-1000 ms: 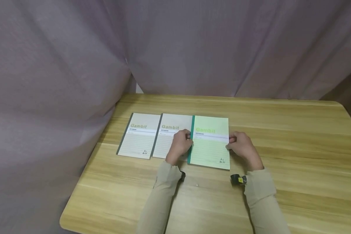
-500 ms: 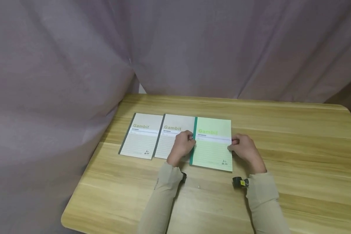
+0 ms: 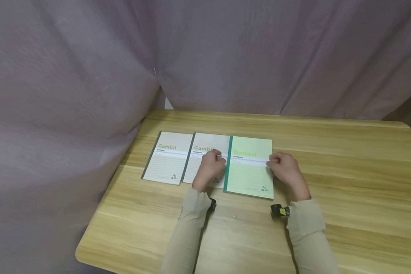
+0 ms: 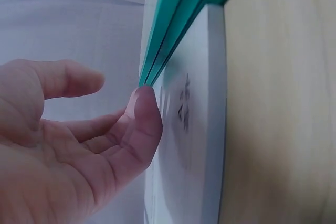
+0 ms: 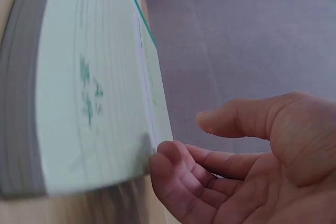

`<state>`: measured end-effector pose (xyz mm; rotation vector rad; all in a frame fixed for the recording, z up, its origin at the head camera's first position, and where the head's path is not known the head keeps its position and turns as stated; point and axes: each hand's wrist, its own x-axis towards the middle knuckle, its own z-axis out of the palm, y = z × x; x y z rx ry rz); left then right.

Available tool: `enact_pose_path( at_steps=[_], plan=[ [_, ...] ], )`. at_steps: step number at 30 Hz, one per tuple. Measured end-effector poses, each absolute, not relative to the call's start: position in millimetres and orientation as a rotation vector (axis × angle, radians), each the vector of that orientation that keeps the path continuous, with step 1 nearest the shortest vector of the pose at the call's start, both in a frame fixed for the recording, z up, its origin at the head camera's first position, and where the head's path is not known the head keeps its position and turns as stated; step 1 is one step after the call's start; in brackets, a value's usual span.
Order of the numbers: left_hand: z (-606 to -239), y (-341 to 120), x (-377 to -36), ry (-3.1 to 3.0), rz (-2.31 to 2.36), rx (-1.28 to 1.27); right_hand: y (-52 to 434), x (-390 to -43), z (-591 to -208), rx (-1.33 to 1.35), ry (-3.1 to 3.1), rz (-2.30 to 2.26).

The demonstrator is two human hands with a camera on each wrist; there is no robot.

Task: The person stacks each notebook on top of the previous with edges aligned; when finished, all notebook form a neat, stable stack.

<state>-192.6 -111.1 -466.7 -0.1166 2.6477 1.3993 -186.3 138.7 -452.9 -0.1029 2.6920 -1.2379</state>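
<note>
Three "Gambit" notebooks lie side by side on the wooden table [image 3: 328,171]: a grey one [image 3: 168,158] at the left, a second grey one [image 3: 200,161] in the middle, and a pale green one [image 3: 250,171] with a dark green spine at the right. My left hand [image 3: 216,158] rests on the middle notebook, its fingertips [image 4: 147,108] touching the green spine [image 4: 178,24], thumb apart. My right hand [image 3: 274,161] sits at the green notebook's right edge, fingertips [image 5: 163,156] against the cover's edge [image 5: 89,77], thumb raised off it. Neither hand grips anything.
A mauve curtain [image 3: 226,57] hangs behind the table and down its left side. Bare wood stretches to the right of the notebooks and in front of them. The table's left front corner [image 3: 85,255] is rounded. Both sleeves are beige.
Both hands held the green notebook by its side edges; now the left hand has slipped a little left off the spine. The notebooks lie in the same row.
</note>
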Motion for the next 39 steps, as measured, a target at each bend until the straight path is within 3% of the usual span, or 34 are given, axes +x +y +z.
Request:
enact_pose_path(
  at_steps=[39],
  plan=[
    [-464, -210, -195, 2.753, 1.450, -0.225, 44, -213, -445, -0.352, 2.621, -1.342]
  ],
)
